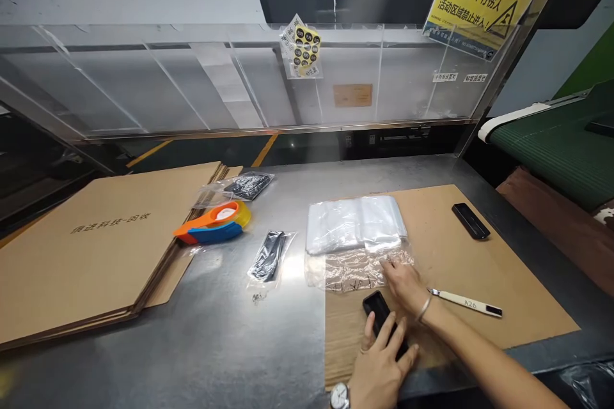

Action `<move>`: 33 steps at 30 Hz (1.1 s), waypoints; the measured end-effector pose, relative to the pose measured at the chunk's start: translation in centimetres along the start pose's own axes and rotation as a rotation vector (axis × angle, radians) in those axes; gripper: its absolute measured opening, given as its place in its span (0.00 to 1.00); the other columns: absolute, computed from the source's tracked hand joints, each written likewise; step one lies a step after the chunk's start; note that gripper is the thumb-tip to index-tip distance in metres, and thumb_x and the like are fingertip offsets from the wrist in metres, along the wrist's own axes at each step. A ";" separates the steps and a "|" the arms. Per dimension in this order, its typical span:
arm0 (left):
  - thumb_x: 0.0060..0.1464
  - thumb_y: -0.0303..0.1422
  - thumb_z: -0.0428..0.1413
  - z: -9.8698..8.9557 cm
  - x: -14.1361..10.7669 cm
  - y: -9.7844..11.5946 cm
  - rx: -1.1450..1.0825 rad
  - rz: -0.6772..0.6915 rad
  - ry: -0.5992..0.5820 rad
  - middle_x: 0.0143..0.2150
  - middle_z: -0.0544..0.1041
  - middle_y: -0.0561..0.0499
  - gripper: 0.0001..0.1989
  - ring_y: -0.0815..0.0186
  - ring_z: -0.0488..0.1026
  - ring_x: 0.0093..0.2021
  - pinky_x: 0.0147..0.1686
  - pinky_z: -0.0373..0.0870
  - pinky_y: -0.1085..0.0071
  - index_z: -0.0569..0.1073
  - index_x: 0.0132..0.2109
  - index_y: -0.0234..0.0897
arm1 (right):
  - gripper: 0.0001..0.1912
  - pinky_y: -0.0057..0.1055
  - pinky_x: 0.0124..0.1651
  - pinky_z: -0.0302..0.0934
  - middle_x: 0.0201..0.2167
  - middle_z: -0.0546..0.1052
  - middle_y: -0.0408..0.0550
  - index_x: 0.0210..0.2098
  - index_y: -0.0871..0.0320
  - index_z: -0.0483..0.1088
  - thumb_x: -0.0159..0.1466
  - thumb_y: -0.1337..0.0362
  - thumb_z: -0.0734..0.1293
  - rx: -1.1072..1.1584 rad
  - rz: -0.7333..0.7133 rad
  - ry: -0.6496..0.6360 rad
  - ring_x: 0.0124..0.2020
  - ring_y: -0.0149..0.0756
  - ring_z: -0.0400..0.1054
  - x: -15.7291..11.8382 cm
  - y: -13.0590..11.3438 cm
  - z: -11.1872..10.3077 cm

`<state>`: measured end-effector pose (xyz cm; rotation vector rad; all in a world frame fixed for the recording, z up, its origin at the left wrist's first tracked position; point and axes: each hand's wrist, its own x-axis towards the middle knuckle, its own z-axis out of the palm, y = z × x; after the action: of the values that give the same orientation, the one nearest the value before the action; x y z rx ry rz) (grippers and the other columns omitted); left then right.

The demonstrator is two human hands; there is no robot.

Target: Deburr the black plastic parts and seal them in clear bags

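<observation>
My left hand (pixel 381 367), with a watch at its wrist, lies over a long black plastic case (pixel 377 304) on the cardboard sheet. Its fingers and thumb close around the case's sides, and they cover its near part. My right hand (pixel 405 284), wearing a bracelet, reaches to the open edge of a clear plastic bag (pixel 355 270). The fingertips are pinched on the film there. This bag belongs to a flat stack of clear bags (pixel 355 223). Right of that hand lies a pale utility knife (pixel 467 303) marked A26.
A second black case (pixel 471 221) rests at the sheet's (pixel 518 307) far right. Leftward are a bagged black item (pixel 269 257), an orange-blue tape dispenser (pixel 213 223), another bagged black item (pixel 249 185) and stacked flat cardboard (pixel 105 243). A clear panel (pixel 192 89) spans the back; a green conveyor (pixel 551 134) stands right.
</observation>
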<state>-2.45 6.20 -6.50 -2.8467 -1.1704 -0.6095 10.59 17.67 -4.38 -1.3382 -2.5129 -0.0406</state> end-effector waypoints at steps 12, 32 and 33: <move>0.51 0.22 0.42 -2.5 3.3 -6.5 -0.631 -0.757 0.170 0.42 0.75 0.43 0.20 0.61 0.70 0.44 0.46 0.66 0.61 0.69 0.49 0.34 | 0.12 0.39 0.43 0.64 0.44 0.70 0.49 0.45 0.60 0.66 0.64 0.62 0.61 -0.125 -0.038 -0.025 0.41 0.35 0.67 5.2 2.7 2.8; 0.49 0.19 0.44 2.4 10.2 -9.6 -0.790 -0.901 0.385 0.58 0.64 0.39 0.26 0.60 0.59 0.59 0.57 0.54 0.60 0.61 0.57 0.30 | 0.13 0.27 0.31 0.61 0.25 0.71 0.44 0.31 0.60 0.66 0.66 0.65 0.54 0.667 0.239 0.029 0.27 0.32 0.66 0.4 -0.1 0.6; 0.49 0.20 0.44 2.2 10.0 -9.4 -0.806 -0.907 0.387 0.58 0.66 0.41 0.26 0.59 0.59 0.59 0.57 0.54 0.60 0.63 0.56 0.31 | 0.13 0.26 0.30 0.61 0.24 0.70 0.43 0.32 0.60 0.66 0.66 0.62 0.53 0.713 0.256 0.027 0.27 0.31 0.65 -0.1 -0.2 0.0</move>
<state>-1.60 20.05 -6.37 -2.2206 -2.5261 -1.9075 10.49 17.53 -4.41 -1.2921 -1.9953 0.7998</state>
